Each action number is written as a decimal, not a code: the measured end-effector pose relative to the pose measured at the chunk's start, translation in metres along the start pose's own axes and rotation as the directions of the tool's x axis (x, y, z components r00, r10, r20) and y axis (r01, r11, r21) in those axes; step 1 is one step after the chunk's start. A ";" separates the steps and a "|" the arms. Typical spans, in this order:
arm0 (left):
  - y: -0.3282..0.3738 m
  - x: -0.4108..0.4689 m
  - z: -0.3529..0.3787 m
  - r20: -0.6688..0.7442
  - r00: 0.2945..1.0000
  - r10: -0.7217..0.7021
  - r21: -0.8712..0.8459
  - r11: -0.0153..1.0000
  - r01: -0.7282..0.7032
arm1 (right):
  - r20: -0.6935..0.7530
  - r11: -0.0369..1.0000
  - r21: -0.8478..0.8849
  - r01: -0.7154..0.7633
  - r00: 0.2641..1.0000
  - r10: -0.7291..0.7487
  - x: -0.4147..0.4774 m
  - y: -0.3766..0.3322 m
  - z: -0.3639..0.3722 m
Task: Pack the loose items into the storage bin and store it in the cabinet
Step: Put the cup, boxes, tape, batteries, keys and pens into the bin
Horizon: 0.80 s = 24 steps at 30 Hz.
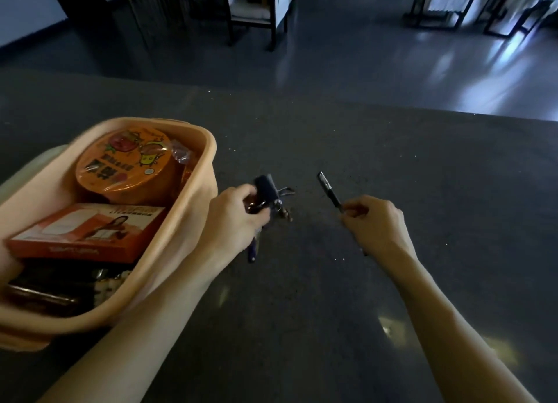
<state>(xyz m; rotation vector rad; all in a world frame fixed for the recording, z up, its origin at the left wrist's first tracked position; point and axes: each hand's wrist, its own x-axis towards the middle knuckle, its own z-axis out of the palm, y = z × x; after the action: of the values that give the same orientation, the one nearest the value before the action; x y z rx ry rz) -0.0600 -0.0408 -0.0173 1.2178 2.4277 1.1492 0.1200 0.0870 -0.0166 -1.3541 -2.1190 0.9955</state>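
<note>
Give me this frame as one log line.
left hand: grips key bunch beside bin | right hand: pinches pen | bin: holds orange bowl, red box | step: key bunch, pen not yet in bin

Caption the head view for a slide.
Beside the peach bin, left hand grips keys, right hand holds a pen.

Gripping key bunch (268, 191) in left hand (237, 221), just right of peach storage bin (208, 152) | pinching black pen (328, 189) in right hand (377, 221), pen angled away and leftward | 2 hands apart over dark table (392, 149) | in bin: 1 round orange tub (123, 161) at far end, 1 orange box (87, 233) nearer, dark items nearest
</note>
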 end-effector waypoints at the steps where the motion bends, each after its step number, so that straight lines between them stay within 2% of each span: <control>1: 0.007 -0.002 -0.007 -0.019 1.000 0.017 -0.025 1.000 -0.017 | -0.001 1.000 0.019 0.017 1.000 -0.017 -0.002 -0.008 -0.002; 7: 0.053 -0.015 -0.076 -0.094 0.986 0.136 -0.169 0.974 -0.151 | -0.005 0.987 0.085 0.137 0.990 -0.138 -0.014 -0.054 -0.008; 11: 0.063 -0.020 -0.142 -0.161 0.970 0.182 -0.123 0.971 -0.203 | -0.031 0.969 0.135 0.207 0.978 -0.205 -0.026 -0.091 -0.004; 16: 0.031 -0.027 -0.217 -0.196 0.962 0.192 -0.115 0.969 -0.217 | -0.061 0.950 0.171 0.262 0.965 -0.255 -0.048 -0.145 0.022; 19: -0.001 -0.029 -0.248 -0.117 0.977 0.180 -0.127 0.973 -0.195 | -0.091 0.943 0.184 0.276 0.960 -0.263 -0.062 -0.174 0.054; 24: -0.050 -0.033 -0.253 0.137 0.974 0.181 -0.130 0.978 -0.164 | -0.160 0.960 0.144 0.241 0.963 -0.218 -0.081 -0.206 0.107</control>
<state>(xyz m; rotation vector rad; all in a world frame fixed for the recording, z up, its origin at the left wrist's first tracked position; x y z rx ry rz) -0.1890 -0.2248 0.1137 1.4449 2.1494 1.1833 -0.0400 -0.0769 0.0724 -1.0406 -1.9870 0.9238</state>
